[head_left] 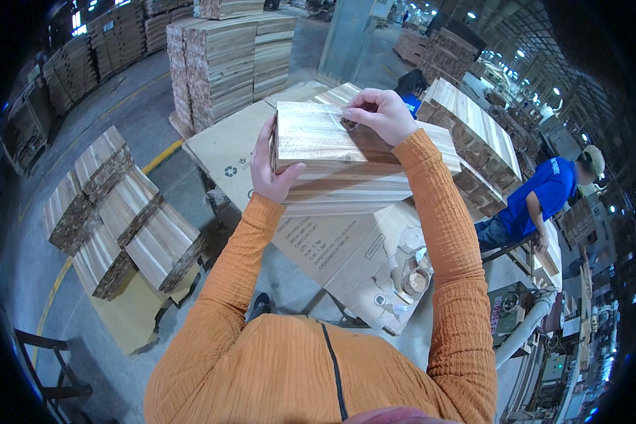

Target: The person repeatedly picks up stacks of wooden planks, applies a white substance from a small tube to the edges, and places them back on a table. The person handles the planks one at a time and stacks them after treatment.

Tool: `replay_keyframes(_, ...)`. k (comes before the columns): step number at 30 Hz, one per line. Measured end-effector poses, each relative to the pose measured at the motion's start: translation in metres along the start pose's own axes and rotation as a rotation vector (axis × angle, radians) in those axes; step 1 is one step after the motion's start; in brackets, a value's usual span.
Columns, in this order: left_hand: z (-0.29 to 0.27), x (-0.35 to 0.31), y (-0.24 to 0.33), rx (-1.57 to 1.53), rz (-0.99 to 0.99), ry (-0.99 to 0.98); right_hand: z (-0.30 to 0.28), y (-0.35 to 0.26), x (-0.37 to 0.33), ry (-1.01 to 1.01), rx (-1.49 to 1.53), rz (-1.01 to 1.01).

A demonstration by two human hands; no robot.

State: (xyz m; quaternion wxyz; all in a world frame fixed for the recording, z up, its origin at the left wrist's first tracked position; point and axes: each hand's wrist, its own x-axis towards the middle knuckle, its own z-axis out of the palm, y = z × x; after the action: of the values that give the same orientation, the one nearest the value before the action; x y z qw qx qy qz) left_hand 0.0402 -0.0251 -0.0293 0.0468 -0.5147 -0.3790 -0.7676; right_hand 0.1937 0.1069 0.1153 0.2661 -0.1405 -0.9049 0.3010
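Observation:
A pale wooden board [311, 138] with streaked grain lies on top of a stack of similar boards [353, 185]. My left hand [272, 166] grips the board's left end, thumb along the near edge and fingers round the far side. Over the board's top face, my right hand [381, 116] is closed in a pinch. Its fingertips are at a small dark spot [348, 124] on the wood; whether that is a knot or something held cannot be made out. Flattened cardboard [332, 244] covers the table under the stack.
Small containers [413, 281] stand on the cardboard's near right. Wood stacks sit on the floor at left [124, 212], behind [230, 71] and at right [473, 134]. A person in a blue shirt [544, 187] works at right. A dark chair [49, 367] is lower left.

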Motion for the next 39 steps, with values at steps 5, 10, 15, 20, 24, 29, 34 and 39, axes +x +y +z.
replay_keyframes(5, 0.002, 0.000, 0.000, -0.021, -0.015, 0.004, -0.003, 0.000, -0.003, -0.025, -0.097, -0.016)
replay_keyframes(10, 0.002, 0.001, 0.001, -0.002, 0.008, 0.003, -0.005, -0.004, -0.017, 0.017, -0.310, -0.196)
replay_keyframes(15, 0.001, 0.001, 0.001, -0.002, -0.002, 0.014, 0.001, -0.006, -0.041, 0.125, -0.854, -0.435)
replay_keyframes(20, 0.002, 0.001, 0.001, -0.027, -0.021, 0.010, 0.000, -0.009, -0.047, 0.152, -0.842, -0.405)
replay_keyframes(24, 0.002, 0.000, 0.001, -0.045, -0.040, 0.002, -0.001, -0.013, -0.048, 0.131, -0.866, -0.418)
replay_keyframes(29, 0.002, -0.001, -0.002, -0.066, -0.031, 0.001, 0.001, -0.011, -0.049, 0.136, -0.835, -0.389)
replay_keyframes(34, -0.001, -0.001, -0.002, -0.022, -0.026, -0.009, 0.002, -0.010, -0.050, 0.125, -0.890, -0.385)
replay_keyframes(39, 0.002, 0.000, 0.001, -0.038, -0.036, -0.003, 0.008, -0.011, -0.051, 0.118, -0.892, -0.343)
